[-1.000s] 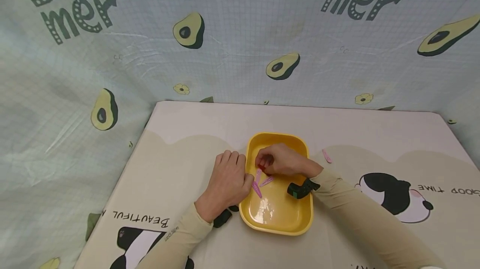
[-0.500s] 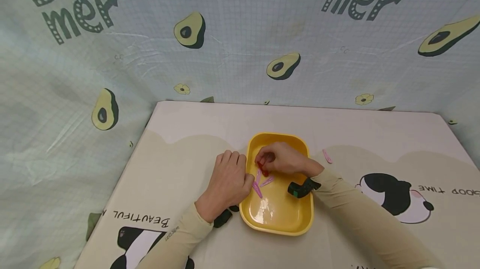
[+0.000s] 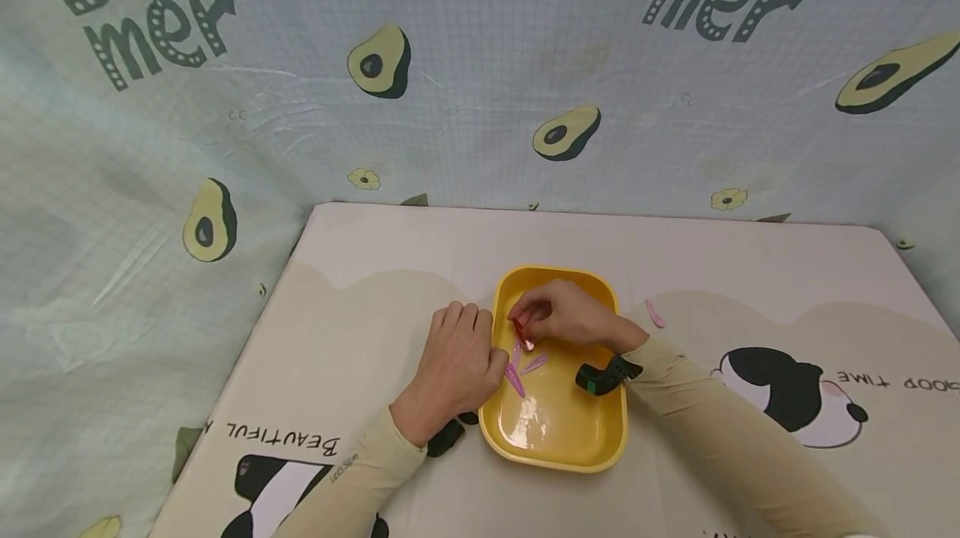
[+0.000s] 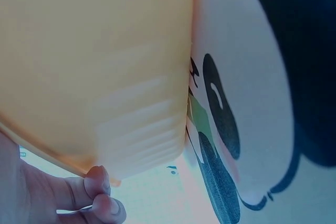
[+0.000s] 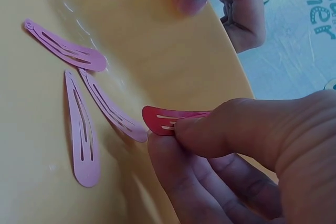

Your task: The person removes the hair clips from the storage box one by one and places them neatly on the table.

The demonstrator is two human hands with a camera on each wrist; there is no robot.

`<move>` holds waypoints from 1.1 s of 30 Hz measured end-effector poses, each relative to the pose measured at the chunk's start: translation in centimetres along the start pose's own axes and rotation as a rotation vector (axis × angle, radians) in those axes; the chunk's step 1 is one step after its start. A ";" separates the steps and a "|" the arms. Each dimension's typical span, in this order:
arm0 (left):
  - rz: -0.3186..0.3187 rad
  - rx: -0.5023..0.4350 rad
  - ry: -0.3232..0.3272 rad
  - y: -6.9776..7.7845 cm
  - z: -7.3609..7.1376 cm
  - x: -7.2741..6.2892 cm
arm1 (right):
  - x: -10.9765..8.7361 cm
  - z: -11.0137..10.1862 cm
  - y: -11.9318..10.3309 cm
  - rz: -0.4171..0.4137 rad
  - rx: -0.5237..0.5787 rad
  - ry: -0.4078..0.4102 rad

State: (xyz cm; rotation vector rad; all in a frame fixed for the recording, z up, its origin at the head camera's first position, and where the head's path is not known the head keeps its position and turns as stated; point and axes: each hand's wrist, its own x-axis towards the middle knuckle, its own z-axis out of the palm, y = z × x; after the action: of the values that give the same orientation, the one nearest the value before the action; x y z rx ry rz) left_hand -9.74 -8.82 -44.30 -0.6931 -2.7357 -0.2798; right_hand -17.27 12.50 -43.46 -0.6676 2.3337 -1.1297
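A yellow tray point(image 3: 555, 430) stands on the table between my hands. My left hand point(image 3: 459, 357) grips its left rim, thumb inside and fingers outside; in the left wrist view the fingertips point(image 4: 107, 203) curl beneath the rim. Over the tray, my right hand point(image 3: 566, 315) pinches a red snap hair clip point(image 5: 157, 120) between thumb and index finger. Close by on the tray floor lie a pink hair clip point(image 5: 83, 135), another pink clip point(image 5: 113, 107) and a third pink clip point(image 5: 68, 51), the last two touching or overlapping.
One more pink hair clip point(image 3: 654, 312) lies on the table right of the tray. A patterned cloth covers the table point(image 3: 390, 246). Behind it hangs a sheet point(image 3: 465, 105) printed with avocados. A black wrist camera point(image 3: 597, 380) hangs over the tray's right side.
My right hand has risen slightly, and the red hair clip has come more into view between its fingers. The left hand and tray have stayed put.
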 end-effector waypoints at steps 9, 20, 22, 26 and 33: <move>0.008 0.029 0.013 0.0 -0.1 -0.1 | -0.2 0.1 -0.1 0.012 0.009 0.044; 0.014 0.057 0.029 0.1 -0.1 0.0 | -0.5 0.1 -0.7 -0.033 -0.037 0.115; 0.014 0.058 0.031 0.1 -0.1 0.0 | -0.6 0.0 -0.8 -0.031 -0.041 0.138; 0.014 0.054 0.036 0.2 -0.1 0.1 | -0.9 0.0 -0.8 -0.031 -0.052 0.173; 0.007 0.048 0.032 0.2 -0.1 0.0 | -1.3 -0.3 -1.0 -0.045 -0.034 0.179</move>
State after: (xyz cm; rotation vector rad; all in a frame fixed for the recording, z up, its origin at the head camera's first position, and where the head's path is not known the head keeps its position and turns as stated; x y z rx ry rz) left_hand -9.68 -8.69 -44.19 -0.6797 -2.6992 -0.2206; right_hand -16.26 12.91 -42.21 -0.6590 2.5041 -1.2175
